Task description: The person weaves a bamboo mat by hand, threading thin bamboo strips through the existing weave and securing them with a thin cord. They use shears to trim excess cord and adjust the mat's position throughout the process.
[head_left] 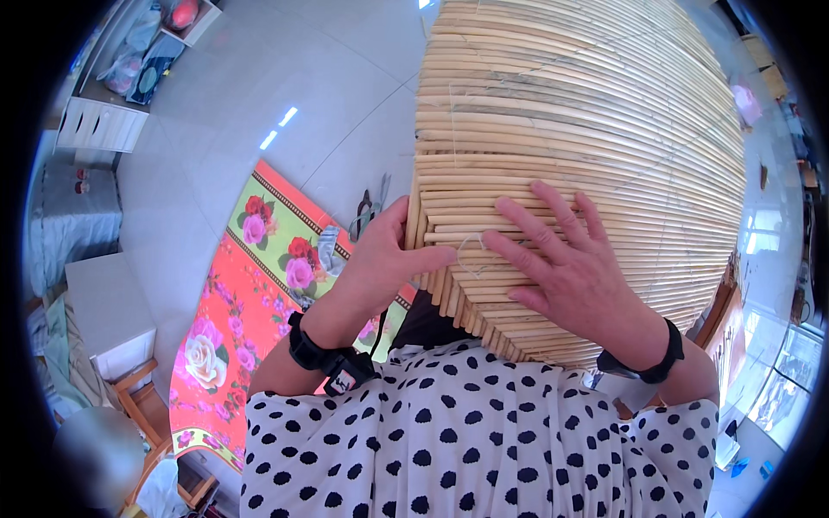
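A large mat of pale straw-coloured reed stalks (pixel 579 95), laid side by side and crossed by thin threads, lies before me. Its near left part looks folded or layered, with stalk ends in a stepped row. My left hand (pixel 384 259) grips the left edge, thumb on top and the other fingers mostly hidden beyond it. On the upper face rests my right hand (pixel 561 259), fingers spread and nearly flat. Between the left thumb and the right index finger, a loop of thin pale thread (pixel 471 256) lies on the stalks.
A red and green flowered mat (pixel 229 319) covers the tiled floor at left. Dark-handled tools (pixel 366 207) lie just beyond my left hand. Shelves with bags (pixel 129 73) stand far left, above a white drawer unit (pixel 104 125). A wooden chair (pixel 147 406) is at lower left.
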`<act>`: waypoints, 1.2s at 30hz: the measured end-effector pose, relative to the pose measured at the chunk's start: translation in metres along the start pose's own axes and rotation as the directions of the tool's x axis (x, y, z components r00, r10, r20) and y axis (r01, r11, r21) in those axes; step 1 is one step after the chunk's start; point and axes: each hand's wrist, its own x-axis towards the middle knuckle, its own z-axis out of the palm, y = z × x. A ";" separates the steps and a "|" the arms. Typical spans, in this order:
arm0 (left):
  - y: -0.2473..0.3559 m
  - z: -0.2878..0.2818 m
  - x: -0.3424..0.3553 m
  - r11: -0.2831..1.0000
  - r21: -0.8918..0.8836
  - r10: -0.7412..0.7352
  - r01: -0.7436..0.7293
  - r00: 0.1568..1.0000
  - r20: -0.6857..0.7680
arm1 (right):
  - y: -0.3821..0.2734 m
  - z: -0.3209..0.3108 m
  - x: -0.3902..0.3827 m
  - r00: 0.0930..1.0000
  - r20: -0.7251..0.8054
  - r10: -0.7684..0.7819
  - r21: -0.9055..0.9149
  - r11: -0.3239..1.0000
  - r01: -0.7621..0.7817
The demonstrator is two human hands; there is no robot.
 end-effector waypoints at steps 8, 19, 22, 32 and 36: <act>-0.003 0.007 0.002 0.997 -0.073 0.022 -0.026 0.998 -0.057 | 0.000 0.004 -0.001 1.000 -0.002 -0.003 -0.008 1.000 0.003; -0.004 0.016 0.003 0.999 -0.023 0.032 -0.034 0.996 -0.079 | -0.001 0.010 -0.003 1.000 -0.010 -0.011 0.010 1.000 0.011; -0.003 0.019 0.003 0.999 -0.038 0.025 -0.028 0.996 -0.087 | -0.001 0.009 -0.003 1.000 -0.005 -0.009 0.013 1.000 0.009; 0.000 0.023 0.001 1.000 -0.020 -0.008 0.005 0.991 -0.136 | 0.003 -0.008 -0.024 0.998 -0.020 0.065 0.028 0.998 -0.064; -0.003 0.020 0.001 1.000 -0.009 -0.017 0.016 0.991 -0.134 | 0.004 -0.012 -0.038 0.988 0.089 0.129 0.051 0.990 -0.134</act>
